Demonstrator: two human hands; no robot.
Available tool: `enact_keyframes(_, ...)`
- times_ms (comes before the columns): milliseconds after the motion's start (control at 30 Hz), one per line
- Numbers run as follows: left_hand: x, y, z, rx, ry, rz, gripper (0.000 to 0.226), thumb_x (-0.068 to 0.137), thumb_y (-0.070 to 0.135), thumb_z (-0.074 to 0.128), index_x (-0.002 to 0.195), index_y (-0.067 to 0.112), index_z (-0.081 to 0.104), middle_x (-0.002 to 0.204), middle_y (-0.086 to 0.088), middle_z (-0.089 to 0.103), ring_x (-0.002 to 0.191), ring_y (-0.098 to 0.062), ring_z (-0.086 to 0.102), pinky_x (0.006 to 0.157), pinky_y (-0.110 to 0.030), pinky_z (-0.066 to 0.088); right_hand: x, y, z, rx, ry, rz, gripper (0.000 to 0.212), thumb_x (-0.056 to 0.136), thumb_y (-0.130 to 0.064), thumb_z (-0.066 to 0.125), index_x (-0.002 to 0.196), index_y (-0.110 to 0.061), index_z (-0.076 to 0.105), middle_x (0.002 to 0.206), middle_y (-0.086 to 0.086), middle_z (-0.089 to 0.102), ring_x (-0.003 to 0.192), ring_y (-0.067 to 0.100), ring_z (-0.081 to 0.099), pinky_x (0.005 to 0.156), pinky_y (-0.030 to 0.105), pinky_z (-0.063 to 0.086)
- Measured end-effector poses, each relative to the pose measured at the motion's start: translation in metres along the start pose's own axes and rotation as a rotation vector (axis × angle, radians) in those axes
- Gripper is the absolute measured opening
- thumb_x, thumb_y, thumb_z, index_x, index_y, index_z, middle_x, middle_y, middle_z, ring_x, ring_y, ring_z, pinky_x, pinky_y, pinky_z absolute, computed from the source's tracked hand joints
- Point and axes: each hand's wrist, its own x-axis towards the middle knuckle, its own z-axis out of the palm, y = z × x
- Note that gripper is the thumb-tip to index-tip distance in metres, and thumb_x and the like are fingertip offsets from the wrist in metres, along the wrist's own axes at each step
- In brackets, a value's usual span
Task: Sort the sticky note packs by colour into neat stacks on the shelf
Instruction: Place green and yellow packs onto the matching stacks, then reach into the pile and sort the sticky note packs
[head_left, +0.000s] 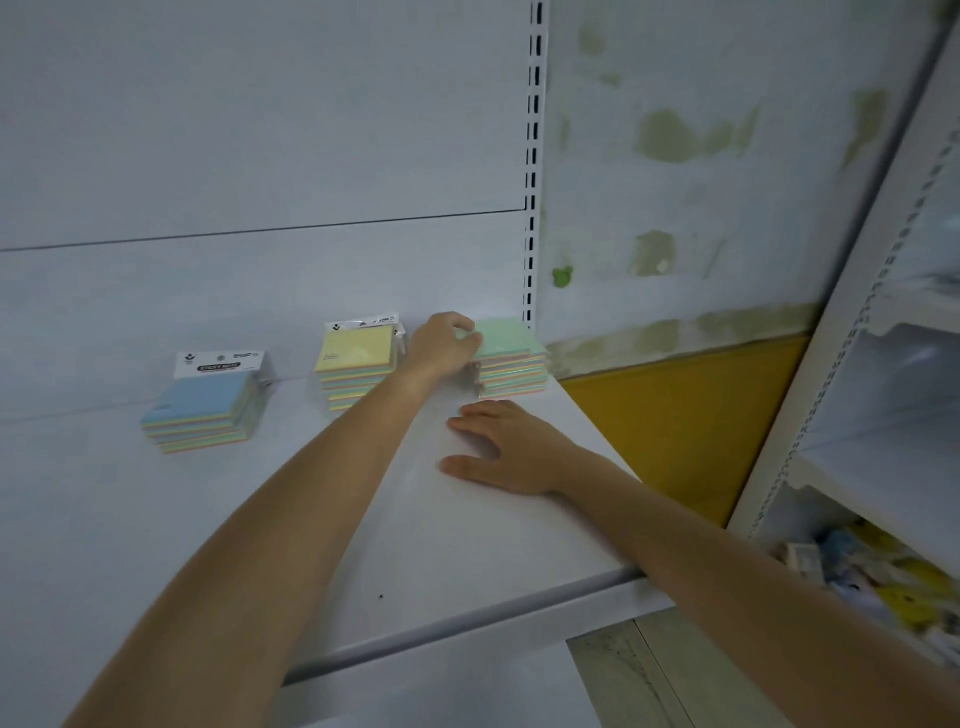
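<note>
Your two bare forearms come in nearest the lens and reach up onto the white shelf (467, 561). Your right hand (511, 449) lies flat on the shelf, palm down, fingers spread, holding nothing. Your left hand (441, 345) is curled against the left edge of the green-topped stack (511, 358), thumb and fingertips pinching the top pack at its corner; how firm that hold is I cannot tell.

That green-topped stack sits at the far right of the shelf, close to its open side edge and beside the slotted upright (532, 208). Push rightward while squaring it and the upper packs could slide off the end. Its layers look slightly offset, so lifting one pack by a corner may drag the ones beneath askew. Your left forearm passes just beside the yellow-topped stack (356, 366); a careless withdrawal could knock that one.

Count: three stacks along the back panel, namely a blue-topped stack (202, 410) well apart on the left, the yellow-topped one in the middle, the green-topped one on the right. Packs per stack are too blurred to count exactly; each looks several deep. Two hands are in view.
</note>
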Motion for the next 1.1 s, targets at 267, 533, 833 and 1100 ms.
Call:
enact_keyframes(267,-0.006,0.002,0.003,-0.002,-0.141,0.061,0.056,0.083,0.029,0.065,0.133,0.009,0.048,0.143,-0.007,0.044,0.13,-0.02,0.043,0.104,-0.026,0.033,0.003,0.003,0.0,0.034,0.02,-0.022,0.064,0.084,-0.054,0.052,0.138,-0.022,0.039,0.15,-0.003,0.031,0.141,0.014,0.02,0.115,0.029,0.015)
enact_keyframes(533,-0.015,-0.002,0.0,0.084,-0.079,0.173,0.056,0.087,0.035,0.058,0.135,0.009,0.045,0.144,-0.009,0.044,0.131,-0.022,0.041,0.107,-0.032,0.034,0.003,0.004,0.001,0.033,0.026,-0.038,0.064,0.084,-0.053,0.053,0.138,-0.021,0.04,0.15,-0.001,0.032,0.14,0.016,0.022,0.115,0.03,0.017)
enact_keyframes(833,-0.056,-0.041,-0.086,0.492,0.114,0.313,0.044,0.094,0.041,0.042,0.134,0.023,0.045,0.141,-0.002,0.044,0.132,-0.022,0.037,0.105,-0.036,0.034,0.001,-0.023,-0.004,-0.072,0.101,-0.038,0.056,0.085,-0.05,0.053,0.133,-0.023,0.045,0.143,-0.004,0.041,0.136,0.013,0.031,0.111,0.026,0.022)
enact_keyframes(1100,-0.135,-0.138,-0.207,0.636,0.17,0.177,0.041,0.095,0.036,0.04,0.133,0.021,0.045,0.136,-0.002,0.05,0.128,-0.023,0.039,0.098,-0.036,0.038,0.04,-0.162,0.033,-0.066,0.096,-0.247,0.048,0.087,-0.045,0.052,0.129,-0.022,0.05,0.136,-0.003,0.05,0.13,0.015,0.041,0.109,0.028,0.029)
